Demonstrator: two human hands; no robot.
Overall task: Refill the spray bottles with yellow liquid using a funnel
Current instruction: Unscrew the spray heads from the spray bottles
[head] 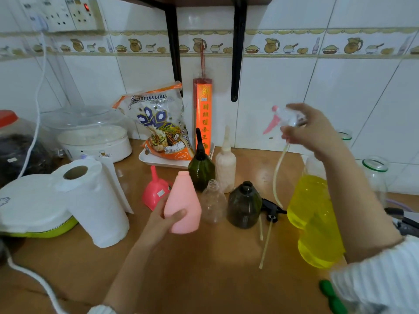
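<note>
Right hand [314, 130] pinches sprayer [286, 116], upper right | left hand [163, 217] grips pink bottle [182, 205], uncapped | step: opening bottles | next: seat funnel [156, 191].

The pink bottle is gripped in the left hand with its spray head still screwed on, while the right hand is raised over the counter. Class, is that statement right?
Not quite. The head view shows the pink bottle gripped in the left hand with its neck open. The spray head is off, held by the right hand raised over the counter, its tube dangling.
</note>
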